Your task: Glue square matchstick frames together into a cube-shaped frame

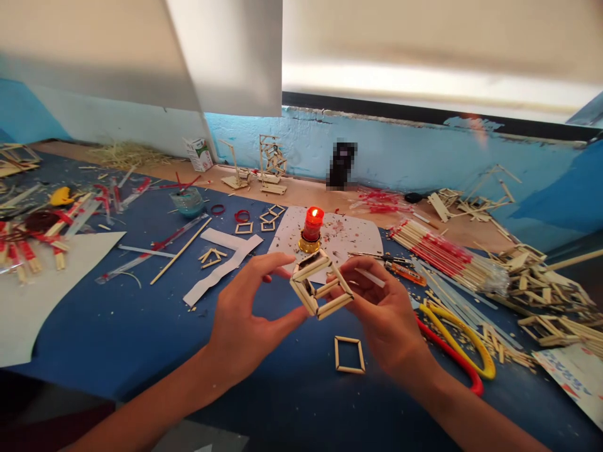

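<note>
My left hand [247,314] pinches the left side of a small open cube frame [335,305] made of short wooden sticks, its thumb and forefinger at two corners. On the frame's other side, my right hand [389,317] has its fingers closed on it. A short pale strip [372,277] shows among the right fingers. Dark marks show at some of the cube's joints. A flat square of sticks [349,355] lies on the blue table below the hands. Just beyond the cube, a lit red candle [314,224] stands in a gold holder.
Under the candle is a white sheet [362,235] strewn with dark crumbs. Scissors with red and yellow handles [464,339] lie by my right forearm. Bundled sticks [443,251] lie right; a glass bowl [187,202] and paper strips [223,270] lie left. Small stick models [272,166] stand behind.
</note>
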The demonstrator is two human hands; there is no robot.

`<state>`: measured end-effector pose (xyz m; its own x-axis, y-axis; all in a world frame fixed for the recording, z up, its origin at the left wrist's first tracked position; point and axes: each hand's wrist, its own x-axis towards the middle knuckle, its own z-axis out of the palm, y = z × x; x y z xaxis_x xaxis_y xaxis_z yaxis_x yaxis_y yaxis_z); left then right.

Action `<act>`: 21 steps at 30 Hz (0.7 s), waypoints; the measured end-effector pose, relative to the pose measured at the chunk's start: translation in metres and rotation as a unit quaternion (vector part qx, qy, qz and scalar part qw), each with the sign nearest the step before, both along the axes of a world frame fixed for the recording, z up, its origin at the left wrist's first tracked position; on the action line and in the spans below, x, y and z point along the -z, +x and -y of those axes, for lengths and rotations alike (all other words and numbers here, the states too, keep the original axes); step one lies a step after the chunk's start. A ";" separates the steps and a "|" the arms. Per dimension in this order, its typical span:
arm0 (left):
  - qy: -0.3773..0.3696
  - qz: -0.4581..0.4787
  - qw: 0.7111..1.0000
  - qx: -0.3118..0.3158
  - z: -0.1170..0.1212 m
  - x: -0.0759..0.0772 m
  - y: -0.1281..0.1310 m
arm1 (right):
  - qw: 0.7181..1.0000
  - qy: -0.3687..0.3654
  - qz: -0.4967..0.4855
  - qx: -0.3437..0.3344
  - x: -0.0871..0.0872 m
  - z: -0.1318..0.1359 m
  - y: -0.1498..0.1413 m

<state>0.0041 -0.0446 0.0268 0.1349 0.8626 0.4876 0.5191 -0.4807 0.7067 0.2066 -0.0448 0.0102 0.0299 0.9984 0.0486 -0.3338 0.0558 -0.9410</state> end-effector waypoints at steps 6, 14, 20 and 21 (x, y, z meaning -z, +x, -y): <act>-0.063 0.017 0.992 0.107 -0.017 -0.019 -0.016 | 1.000 0.015 0.017 0.015 -0.015 -0.010 0.014; -0.066 -0.013 0.997 0.034 -0.120 -0.036 0.002 | 0.981 0.085 0.160 0.072 -0.039 -0.090 0.049; -0.091 -0.024 0.995 0.032 -0.149 -0.015 -0.017 | 0.976 0.075 0.181 0.092 -0.028 -0.124 0.060; -0.099 -0.027 0.994 0.032 -0.147 -0.014 -0.022 | 0.977 0.072 0.179 0.092 -0.026 -0.123 0.062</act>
